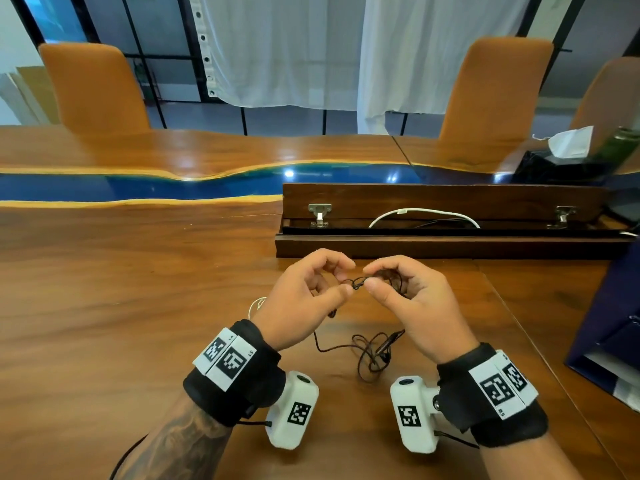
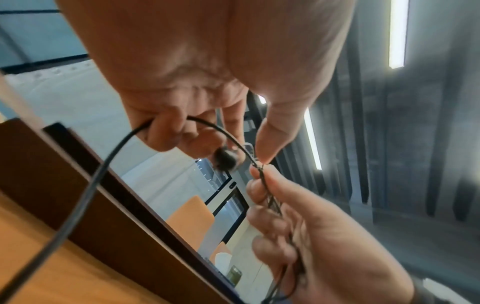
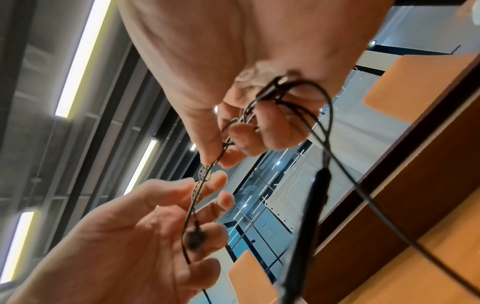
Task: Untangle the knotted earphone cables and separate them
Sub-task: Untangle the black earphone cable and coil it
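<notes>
Both hands hold the black earphone cable (image 1: 367,351) up over the bench (image 1: 138,271). The left hand (image 1: 304,303) and the right hand (image 1: 412,303) each pinch it with thumb and fingers, right beside the small knot (image 1: 358,284). It is best to push slack in and pick one loop open, not pull hard. More cable lies below. Orange chairs (image 1: 93,88) and white curtains (image 1: 277,46) stand behind.

Desk (image 1: 104,271): glossy brown wood with a blue resin strip running across its far part. On it: a loose heap of black earphone cable (image 1: 372,355) at the near centre; a bit of white cable (image 1: 255,304) just left of it; a long open wooden cable box (image 1: 450,242) at the centre right; a dark tissue box (image 1: 554,166) at the far right.
</notes>
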`<state>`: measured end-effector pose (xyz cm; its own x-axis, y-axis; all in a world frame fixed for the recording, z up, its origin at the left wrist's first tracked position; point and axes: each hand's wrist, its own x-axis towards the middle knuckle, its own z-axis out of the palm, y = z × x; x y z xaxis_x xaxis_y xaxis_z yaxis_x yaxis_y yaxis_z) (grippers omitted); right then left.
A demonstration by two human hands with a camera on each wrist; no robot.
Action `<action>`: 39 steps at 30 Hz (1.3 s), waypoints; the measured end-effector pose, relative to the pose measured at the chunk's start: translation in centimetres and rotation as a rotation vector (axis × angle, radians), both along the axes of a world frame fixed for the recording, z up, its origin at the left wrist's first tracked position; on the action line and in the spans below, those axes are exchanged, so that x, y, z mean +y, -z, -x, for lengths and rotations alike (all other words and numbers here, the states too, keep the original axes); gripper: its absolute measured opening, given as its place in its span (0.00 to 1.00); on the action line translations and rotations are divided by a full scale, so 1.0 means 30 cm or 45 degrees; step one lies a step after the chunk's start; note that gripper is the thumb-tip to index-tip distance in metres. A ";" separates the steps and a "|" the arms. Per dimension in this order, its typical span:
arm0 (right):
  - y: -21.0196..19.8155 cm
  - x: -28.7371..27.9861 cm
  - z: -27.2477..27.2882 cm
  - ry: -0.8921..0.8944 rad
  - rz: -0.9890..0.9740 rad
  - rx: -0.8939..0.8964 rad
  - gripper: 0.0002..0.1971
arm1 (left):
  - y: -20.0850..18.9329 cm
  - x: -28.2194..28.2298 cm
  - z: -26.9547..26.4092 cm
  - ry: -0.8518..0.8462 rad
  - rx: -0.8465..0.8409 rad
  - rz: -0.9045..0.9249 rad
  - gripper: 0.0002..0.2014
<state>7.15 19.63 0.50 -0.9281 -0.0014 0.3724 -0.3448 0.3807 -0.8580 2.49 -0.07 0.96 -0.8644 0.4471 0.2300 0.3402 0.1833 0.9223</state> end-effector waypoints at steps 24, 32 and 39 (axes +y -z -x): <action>-0.001 -0.023 0.004 0.090 -0.511 0.299 0.06 | 0.028 0.010 0.006 -0.086 -0.101 0.014 0.08; -0.011 -0.007 -0.010 -0.022 -0.503 0.177 0.08 | 0.025 -0.007 0.003 -0.012 -0.160 -0.016 0.12; -0.013 -0.024 -0.005 0.017 -0.481 0.144 0.03 | 0.017 -0.004 -0.001 0.033 -0.160 -0.004 0.12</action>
